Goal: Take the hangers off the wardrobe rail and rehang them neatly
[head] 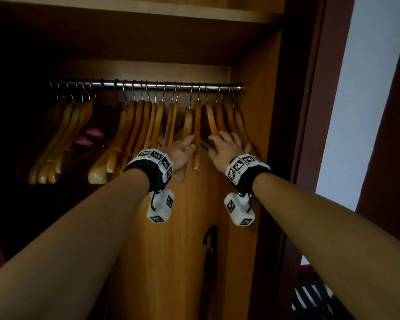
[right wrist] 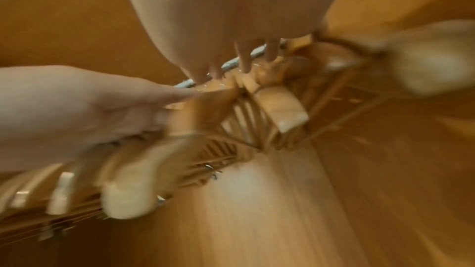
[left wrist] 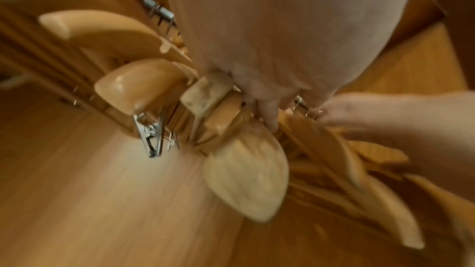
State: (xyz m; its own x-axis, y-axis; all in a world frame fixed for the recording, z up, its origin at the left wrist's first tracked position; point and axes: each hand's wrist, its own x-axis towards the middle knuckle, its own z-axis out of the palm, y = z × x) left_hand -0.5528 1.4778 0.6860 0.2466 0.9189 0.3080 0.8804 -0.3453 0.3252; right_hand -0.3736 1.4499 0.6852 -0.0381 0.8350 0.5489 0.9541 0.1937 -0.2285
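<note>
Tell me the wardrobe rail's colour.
Shiny silver metal, the rail shows best in the head view.

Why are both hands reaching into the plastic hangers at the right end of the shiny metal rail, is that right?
Nearly right. The hangers are wooden, not plastic, as the head view shows. The rest holds: the left hand and the right hand both reach in among them near the right end of the shiny metal rail.

Lost to dark left of the rail [head: 146,84]: far hangers [head: 56,139]. Blurred at both wrists: hanger ends, fingertips [right wrist: 245,62] beneath the rail.
</note>
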